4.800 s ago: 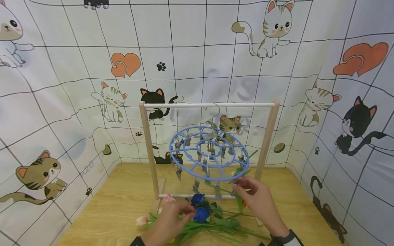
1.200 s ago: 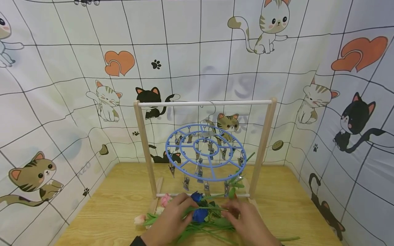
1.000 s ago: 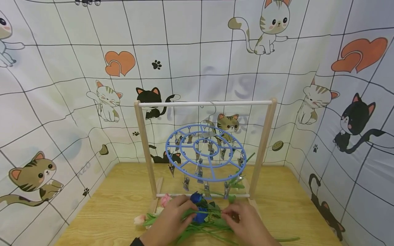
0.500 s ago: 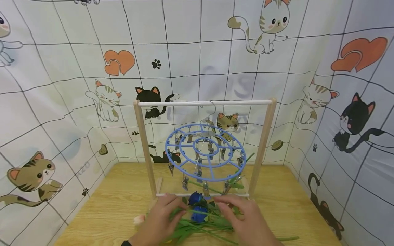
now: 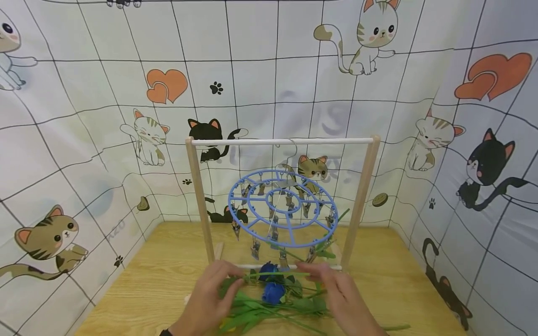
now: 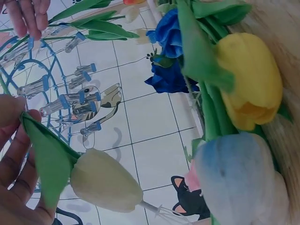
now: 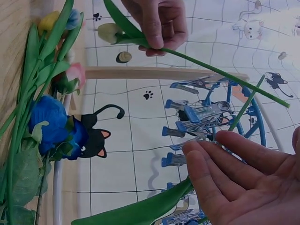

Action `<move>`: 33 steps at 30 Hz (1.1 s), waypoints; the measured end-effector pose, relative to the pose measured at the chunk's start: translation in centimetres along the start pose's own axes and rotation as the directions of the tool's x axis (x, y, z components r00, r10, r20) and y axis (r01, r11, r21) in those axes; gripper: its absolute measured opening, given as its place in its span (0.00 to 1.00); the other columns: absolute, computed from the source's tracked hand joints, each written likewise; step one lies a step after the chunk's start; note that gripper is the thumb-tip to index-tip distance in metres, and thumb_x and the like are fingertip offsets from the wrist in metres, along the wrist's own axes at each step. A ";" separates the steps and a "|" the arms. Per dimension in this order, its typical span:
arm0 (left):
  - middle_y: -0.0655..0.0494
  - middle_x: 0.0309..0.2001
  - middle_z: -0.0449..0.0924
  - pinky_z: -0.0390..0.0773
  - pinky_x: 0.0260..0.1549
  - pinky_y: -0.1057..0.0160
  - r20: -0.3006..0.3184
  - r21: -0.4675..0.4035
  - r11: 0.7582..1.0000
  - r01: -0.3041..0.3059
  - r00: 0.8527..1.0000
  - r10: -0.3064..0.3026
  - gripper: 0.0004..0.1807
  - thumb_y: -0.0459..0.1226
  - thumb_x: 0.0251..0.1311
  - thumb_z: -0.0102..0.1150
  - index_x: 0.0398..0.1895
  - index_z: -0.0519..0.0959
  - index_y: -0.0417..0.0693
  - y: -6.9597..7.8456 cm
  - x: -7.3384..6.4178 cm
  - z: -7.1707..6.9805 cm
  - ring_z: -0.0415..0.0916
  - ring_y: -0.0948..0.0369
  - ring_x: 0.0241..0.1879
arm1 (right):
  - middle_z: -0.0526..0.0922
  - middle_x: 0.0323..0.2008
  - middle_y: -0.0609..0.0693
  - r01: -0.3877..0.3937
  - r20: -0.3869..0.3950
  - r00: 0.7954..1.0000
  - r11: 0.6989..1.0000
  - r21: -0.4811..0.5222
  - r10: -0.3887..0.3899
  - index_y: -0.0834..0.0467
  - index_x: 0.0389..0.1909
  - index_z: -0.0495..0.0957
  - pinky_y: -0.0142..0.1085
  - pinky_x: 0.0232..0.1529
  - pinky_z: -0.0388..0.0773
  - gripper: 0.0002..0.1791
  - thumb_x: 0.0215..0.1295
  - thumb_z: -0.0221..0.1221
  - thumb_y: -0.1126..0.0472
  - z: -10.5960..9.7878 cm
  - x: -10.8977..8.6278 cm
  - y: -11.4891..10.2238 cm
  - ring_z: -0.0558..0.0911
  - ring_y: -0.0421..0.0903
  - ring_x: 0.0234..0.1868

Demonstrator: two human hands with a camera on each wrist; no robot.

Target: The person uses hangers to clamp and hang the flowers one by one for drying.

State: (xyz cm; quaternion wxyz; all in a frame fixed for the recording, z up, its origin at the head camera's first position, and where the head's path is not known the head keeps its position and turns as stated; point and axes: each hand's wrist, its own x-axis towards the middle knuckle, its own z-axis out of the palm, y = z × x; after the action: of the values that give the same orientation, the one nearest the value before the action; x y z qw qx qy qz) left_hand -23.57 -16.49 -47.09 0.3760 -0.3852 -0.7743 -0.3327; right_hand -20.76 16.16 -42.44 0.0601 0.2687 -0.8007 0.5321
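Note:
My left hand (image 5: 210,294) pinches the green stem of a cream tulip (image 7: 109,33) just below its leaf. In the right wrist view, the stem (image 7: 220,70) runs from the left hand past the hanger's clips. My right hand (image 7: 248,173) has its fingers extended and palm showing, close to the clips. Above both hands hangs a blue round clip hanger (image 5: 290,226) with several metal clips (image 7: 206,112). Green leaves (image 5: 325,252) show at its right edge. Below the hands lie blue roses (image 5: 273,293), a yellow tulip (image 6: 251,79) and a pale blue tulip (image 6: 236,178).
The hanger hangs from the white top bar (image 5: 252,142) of a rack with wooden posts (image 5: 361,205). Its lower bar crosses behind the flowers. A wooden table (image 5: 138,275) lies underneath, with a cat-print cloth (image 5: 252,102) around the back and sides.
The right hand has come down from a clip at the hanger's right front, pinched a stem, then straightened its fingers. The left hand has shifted left with the tulip.

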 end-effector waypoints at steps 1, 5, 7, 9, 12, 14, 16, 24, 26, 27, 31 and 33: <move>0.63 0.43 0.79 0.79 0.40 0.64 -0.010 -0.010 1.000 0.006 1.000 -0.006 0.19 0.29 0.56 0.70 0.48 0.79 0.57 0.0 0.1 -0.1 0.76 0.63 0.42 | 0.79 0.60 0.39 -0.002 -0.011 1.000 1.000 0.004 0.002 0.40 0.62 0.77 0.50 0.59 0.76 0.27 0.87 0.28 0.54 0.0 0.0 0.0 0.80 0.44 0.57; 0.61 0.42 0.80 0.80 0.35 0.65 -0.056 -0.054 0.998 0.019 0.998 -0.022 0.18 0.26 0.56 0.69 0.47 0.79 0.53 0.4 0.5 -0.2 0.76 0.63 0.39 | 0.82 0.55 0.40 0.026 -0.052 0.998 1.000 -0.011 -0.027 0.42 0.61 0.79 0.49 0.56 0.78 0.27 0.87 0.28 0.56 0.3 0.0 0.0 0.82 0.44 0.53; 0.60 0.41 0.80 0.80 0.33 0.66 -0.076 -0.075 0.997 0.030 0.996 -0.035 0.19 0.25 0.55 0.69 0.46 0.79 0.52 0.8 0.8 -0.4 0.76 0.64 0.38 | 0.83 0.54 0.40 0.062 -0.070 0.995 0.997 -0.048 -0.065 0.43 0.62 0.78 0.45 0.54 0.80 0.25 0.87 0.31 0.58 0.5 0.1 0.1 0.83 0.43 0.51; 0.59 0.41 0.80 0.80 0.31 0.67 -0.092 -0.093 0.995 0.041 0.994 -0.050 0.20 0.23 0.54 0.69 0.46 0.78 0.52 1.4 1.2 -0.6 0.77 0.64 0.36 | 0.84 0.52 0.38 0.082 -0.094 0.991 0.992 -0.092 -0.091 0.42 0.62 0.77 0.40 0.50 0.82 0.21 0.86 0.37 0.57 0.8 0.1 0.2 0.84 0.41 0.49; 0.58 0.39 0.80 0.80 0.29 0.67 -0.110 -0.108 0.992 0.066 0.991 -0.078 0.20 0.21 0.53 0.68 0.45 0.78 0.50 2.6 2.0 -0.9 0.77 0.64 0.34 | 0.83 0.51 0.35 0.077 -0.132 0.987 0.986 -0.145 -0.097 0.39 0.62 0.77 0.36 0.46 0.83 0.16 0.83 0.46 0.54 1.3 0.1 0.4 0.84 0.39 0.48; 0.57 0.38 0.81 0.80 0.27 0.68 -0.118 -0.115 0.990 0.082 0.988 -0.096 0.20 0.20 0.53 0.68 0.43 0.79 0.48 3.4 2.5 -1.1 0.78 0.63 0.32 | 0.83 0.51 0.33 0.056 -0.155 0.985 0.985 -0.161 -0.081 0.37 0.61 0.77 0.35 0.46 0.83 0.15 0.80 0.51 0.52 1.6 0.0 0.5 0.83 0.39 0.49; 0.56 0.37 0.81 0.80 0.27 0.70 -0.125 -0.117 0.989 0.096 0.986 -0.110 0.18 0.20 0.52 0.68 0.42 0.79 0.46 3.9 2.8 -1.2 0.78 0.63 0.31 | 0.83 0.53 0.35 0.053 -0.167 0.983 0.984 -0.171 -0.082 0.37 0.61 0.77 0.34 0.45 0.83 0.15 0.79 0.54 0.51 1.9 0.0 0.5 0.83 0.40 0.50; 0.57 0.37 0.80 0.78 0.27 0.73 -0.137 -0.167 0.978 0.129 0.979 -0.153 0.16 0.20 0.55 0.67 0.43 0.78 0.44 4.5 3.3 -1.0 0.78 0.63 0.30 | 0.83 0.54 0.41 0.088 -0.190 0.976 0.988 -0.127 -0.111 0.44 0.64 0.76 0.31 0.39 0.83 0.19 0.74 0.59 0.54 2.4 0.3 0.2 0.84 0.42 0.48; 0.57 0.38 0.81 0.79 0.28 0.71 -0.140 -0.185 0.973 0.136 0.977 -0.163 0.15 0.22 0.57 0.67 0.44 0.78 0.45 4.1 3.1 -0.6 0.78 0.63 0.31 | 0.82 0.55 0.43 0.100 -0.196 0.973 0.987 -0.125 -0.123 0.46 0.65 0.75 0.31 0.40 0.83 0.20 0.74 0.60 0.55 2.5 0.4 0.3 0.84 0.42 0.48; 0.57 0.38 0.81 0.80 0.28 0.70 -0.139 -0.197 0.970 0.141 0.976 -0.169 0.15 0.23 0.58 0.67 0.44 0.79 0.46 3.8 2.9 -0.3 0.79 0.63 0.32 | 0.82 0.56 0.42 0.101 -0.200 0.972 0.987 -0.128 -0.126 0.47 0.65 0.75 0.31 0.42 0.83 0.21 0.73 0.61 0.55 2.6 0.5 0.4 0.84 0.42 0.49; 0.60 0.40 0.81 0.82 0.28 0.69 -0.107 -0.213 0.958 0.191 0.970 -0.217 0.14 0.28 0.63 0.66 0.47 0.79 0.53 3.4 2.3 0.4 0.81 0.64 0.36 | 0.82 0.54 0.42 0.125 -0.219 0.964 0.985 -0.115 -0.148 0.48 0.66 0.74 0.32 0.43 0.83 0.22 0.73 0.61 0.56 2.8 0.7 0.3 0.84 0.42 0.49; 0.60 0.41 0.81 0.83 0.29 0.68 -0.090 -0.221 0.954 0.204 0.969 -0.229 0.13 0.30 0.65 0.66 0.48 0.78 0.55 3.5 2.2 0.7 0.82 0.63 0.37 | 0.83 0.53 0.42 0.133 -0.230 0.961 0.986 -0.104 -0.154 0.49 0.66 0.74 0.33 0.43 0.83 0.22 0.73 0.61 0.56 2.9 0.8 0.2 0.84 0.43 0.49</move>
State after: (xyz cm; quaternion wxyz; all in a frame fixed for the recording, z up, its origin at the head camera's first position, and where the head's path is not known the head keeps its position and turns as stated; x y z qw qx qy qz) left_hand -21.79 -13.50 -44.81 0.3385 -0.3157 -0.7496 -0.4732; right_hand -21.00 13.33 -43.52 0.2053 0.2577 -0.7889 0.5188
